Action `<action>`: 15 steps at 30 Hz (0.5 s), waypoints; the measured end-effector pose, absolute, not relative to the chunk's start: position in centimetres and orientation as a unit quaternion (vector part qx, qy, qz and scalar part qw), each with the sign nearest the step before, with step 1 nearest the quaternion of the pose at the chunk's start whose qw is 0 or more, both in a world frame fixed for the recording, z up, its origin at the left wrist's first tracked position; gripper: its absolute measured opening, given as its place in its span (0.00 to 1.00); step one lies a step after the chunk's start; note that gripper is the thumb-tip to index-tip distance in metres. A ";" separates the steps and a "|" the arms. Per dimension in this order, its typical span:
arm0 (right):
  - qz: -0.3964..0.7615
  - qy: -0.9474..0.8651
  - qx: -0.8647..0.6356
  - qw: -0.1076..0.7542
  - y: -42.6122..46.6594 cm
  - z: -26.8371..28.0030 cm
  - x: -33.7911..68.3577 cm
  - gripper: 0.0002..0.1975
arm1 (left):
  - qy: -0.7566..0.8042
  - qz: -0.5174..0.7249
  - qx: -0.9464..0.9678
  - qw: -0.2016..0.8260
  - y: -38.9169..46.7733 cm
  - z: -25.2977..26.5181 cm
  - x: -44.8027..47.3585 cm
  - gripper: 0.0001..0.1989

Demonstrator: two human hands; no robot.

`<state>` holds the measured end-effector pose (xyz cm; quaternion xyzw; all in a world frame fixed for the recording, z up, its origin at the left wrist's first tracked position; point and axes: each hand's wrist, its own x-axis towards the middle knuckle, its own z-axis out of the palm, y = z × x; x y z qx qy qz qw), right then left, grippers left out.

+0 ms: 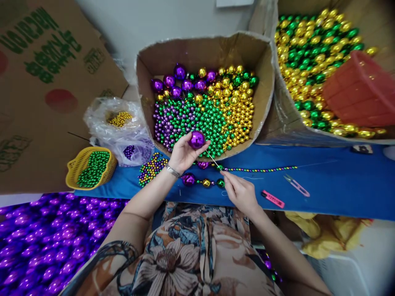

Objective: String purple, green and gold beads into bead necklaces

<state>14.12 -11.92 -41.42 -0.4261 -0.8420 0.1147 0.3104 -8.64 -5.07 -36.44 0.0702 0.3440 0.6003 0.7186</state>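
Between the thumb and fingers of my left hand (185, 154) is a large shiny purple bead (197, 140), held over the front of the open carton. My right hand (240, 192) pinches a long thin needle (213, 160), whose far end points up at the purple bead. Whether the tip is inside the bead I cannot tell. Below my hands, a strand of large purple, gold and green beads (206, 183) lies on the blue cloth (327, 172). A string of small beads (262, 169) stretches off to the right.
The open carton (265, 82) holds loose purple, green and gold beads. Scissors-like pink snips (296, 186) and a pink-handled cutter (273, 199) lie right. A yellow basket (72, 172) of green beads stands left. A red basket (361, 90) sits in another bead-filled carton.
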 end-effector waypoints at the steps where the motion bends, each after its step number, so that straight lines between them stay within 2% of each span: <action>1: 0.113 -0.843 -0.426 0.310 -11.9 -41.4 14.1 0.14 | 0.346 0.601 0.069 0.717 -5.1 -36.5 -8.6 0.07; 9: 0.082 -0.850 -0.431 0.291 -11.8 -41.8 14.2 0.14 | 0.365 0.599 0.154 0.697 -6.0 -37.2 -8.1 0.11; 15: 0.057 -0.844 -0.444 0.295 -11.6 -42.2 13.8 0.14 | 0.387 0.594 0.319 0.629 -7.7 -38.1 -6.6 0.26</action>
